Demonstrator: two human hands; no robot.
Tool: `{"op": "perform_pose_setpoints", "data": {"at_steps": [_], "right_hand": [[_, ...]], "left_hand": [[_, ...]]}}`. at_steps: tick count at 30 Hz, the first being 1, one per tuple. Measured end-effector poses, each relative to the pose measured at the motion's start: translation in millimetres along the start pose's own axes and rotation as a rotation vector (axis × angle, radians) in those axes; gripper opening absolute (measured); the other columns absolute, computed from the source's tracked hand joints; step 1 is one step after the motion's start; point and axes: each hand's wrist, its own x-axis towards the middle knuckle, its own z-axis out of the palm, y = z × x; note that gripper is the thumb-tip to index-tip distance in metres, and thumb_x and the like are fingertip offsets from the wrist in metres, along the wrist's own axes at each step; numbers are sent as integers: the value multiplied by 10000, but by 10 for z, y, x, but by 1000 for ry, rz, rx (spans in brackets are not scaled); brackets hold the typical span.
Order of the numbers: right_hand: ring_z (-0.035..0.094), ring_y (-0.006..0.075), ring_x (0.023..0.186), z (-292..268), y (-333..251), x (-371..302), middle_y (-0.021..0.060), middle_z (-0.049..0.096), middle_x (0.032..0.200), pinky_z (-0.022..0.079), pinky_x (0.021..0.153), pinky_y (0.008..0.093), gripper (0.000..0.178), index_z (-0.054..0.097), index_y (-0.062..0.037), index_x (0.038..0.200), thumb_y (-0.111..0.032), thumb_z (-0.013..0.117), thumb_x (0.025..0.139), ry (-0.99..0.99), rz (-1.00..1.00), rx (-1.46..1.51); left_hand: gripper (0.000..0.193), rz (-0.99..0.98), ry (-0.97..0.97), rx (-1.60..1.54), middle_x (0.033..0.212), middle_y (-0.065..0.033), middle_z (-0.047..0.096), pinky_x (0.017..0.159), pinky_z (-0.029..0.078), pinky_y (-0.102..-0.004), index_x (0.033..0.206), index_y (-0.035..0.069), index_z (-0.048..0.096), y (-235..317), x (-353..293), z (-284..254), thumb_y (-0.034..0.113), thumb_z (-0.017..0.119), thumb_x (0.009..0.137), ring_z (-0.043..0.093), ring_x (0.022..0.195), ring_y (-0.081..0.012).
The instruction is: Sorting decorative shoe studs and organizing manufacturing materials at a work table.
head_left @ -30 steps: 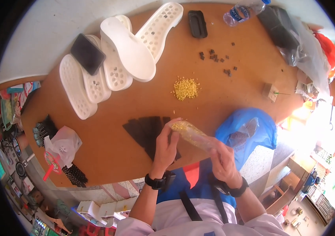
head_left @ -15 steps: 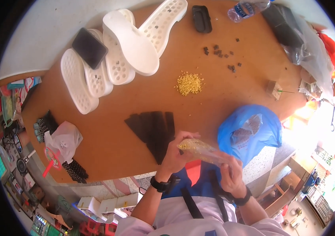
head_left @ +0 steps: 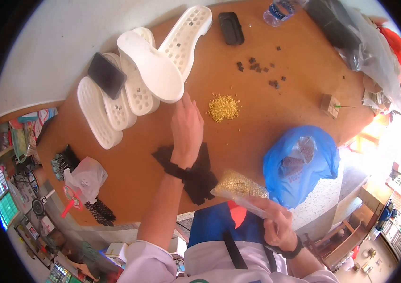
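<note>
My right hand is closed on the open end of a clear plastic bag with small gold-coloured pieces in it. The bag lies tilted just past the table's near edge. My left hand stretches over the table, fingers extended, its tips beside the rounded end of the uppermost white shoe sole. Whether they touch the sole is unclear. More white soles with round hollows lie around it. Right of my left hand is a heap of gold-coloured pieces. Flat black pieces lie partly under my left wrist.
A dark rectangular device rests on the soles. Farther back are a black tray, a water bottle and several small dark squares. A blue plastic bag sits at the right edge, near a small block. Patterned gloves lie left.
My left hand has left the plastic bag and reached forward to the soles. The right hand alone holds the bag, now slightly lower.
</note>
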Motion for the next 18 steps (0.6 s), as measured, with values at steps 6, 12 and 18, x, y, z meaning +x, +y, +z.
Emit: {"op": "perform_pose_setpoints", "data": {"at_steps": [6,12,18], "right_hand": [[603,413,1110,-34,34,-97,220,618,1176,533,883,447,177,540,15,1065,-23,457,914,4,-40,50],[601,417,1110,-146,54,-143,221,616,1181,531,894,453,97,523,15,961,12,488,871,-54,-24,61],[604,416,1106,-365,42,-125,211,618,1185,526,914,460,84,516,8,918,30,514,837,-113,-27,55]], "left_hand": [[305,-98,101,-75,1089,-312,592,777,531,-460,1187,-102,523,72,145,190,115,493,975,620,913,-436],[288,-159,307,-49,946,-273,639,699,513,-480,1171,-68,547,37,223,416,140,496,977,629,830,-428],[249,-240,398,21,797,-222,653,606,497,-472,1102,-22,590,108,310,507,176,507,976,634,737,-402]]}}
